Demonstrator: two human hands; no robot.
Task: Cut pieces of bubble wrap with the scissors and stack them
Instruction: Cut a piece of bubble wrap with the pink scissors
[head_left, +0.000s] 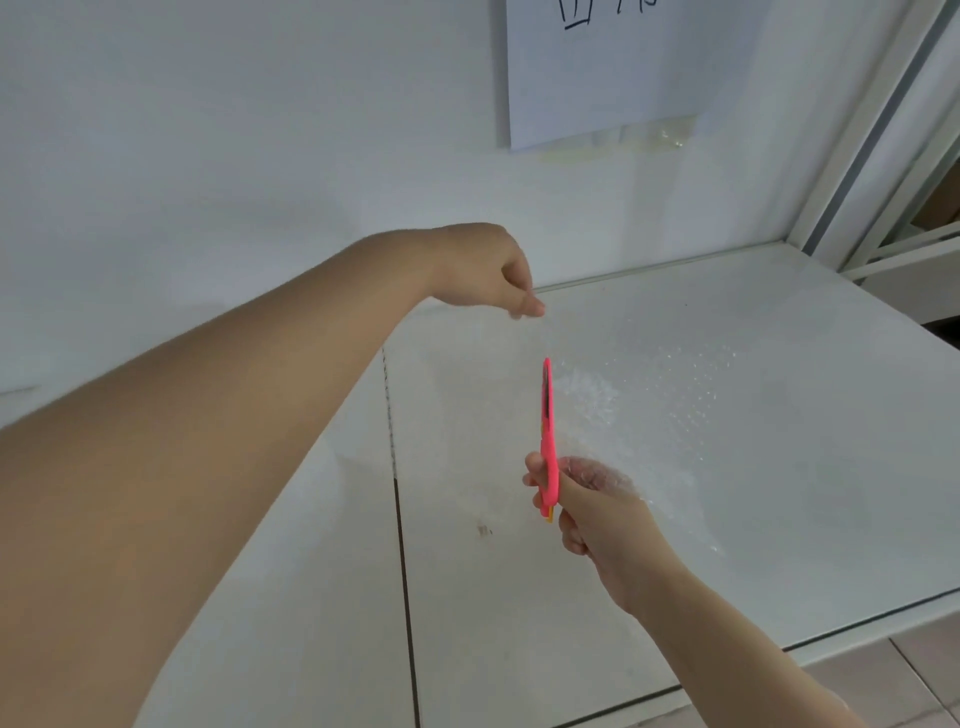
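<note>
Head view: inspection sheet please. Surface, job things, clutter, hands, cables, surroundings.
Surface: white table, seam down its left part.
Job's things: bubble wrap held up, trailing onto the table and over the right hand; pink scissors, tips pointing up. No cut stack made out.
Clutter: one small mark on the table.
Hands: left hand pinches the wrap's top edge; right hand grips the scissors.
Cables: nothing seen.
Surroundings: white wall, paper sheet on it, metal frame, tiled floor.
</note>
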